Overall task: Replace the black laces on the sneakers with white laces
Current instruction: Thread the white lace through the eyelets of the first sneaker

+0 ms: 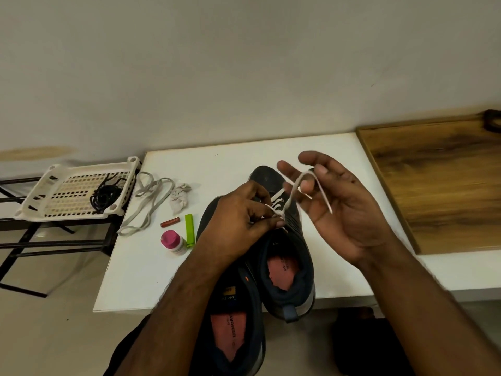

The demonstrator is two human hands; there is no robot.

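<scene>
On the white table, the landmark for all entries:

- Right-hand sneaker: dark, pink insole showing, toe pointing away from the person, near the table's centre; heel overhangs the near edge.
- Second sneaker: dark, pink insole, just left of and touching the first; most of it projects past the table's near edge toward the person.
- White lace: threaded through the upper eyelets of the right-hand sneaker, one end rising in a loop.
- Left hand: above the tongue of the right-hand sneaker, fingers curled, pinching the white lace at the eyelets.
- Right hand: raised above the table to the right of that sneaker, palm up, fingers loosely bent, the lace loop draped over the fingers and caught under the thumb.
- Spare white lace: loose coil at the table's far left edge.
- Crumpled cloth: beside the spare lace.
- Red battery, green clip, pink-capped bottle: clustered left of the sneakers.
- White slotted tray: on a dark metal rack left of the table; holds the black laces in a tangle.
- Wooden board: abutting the table's right side.
</scene>
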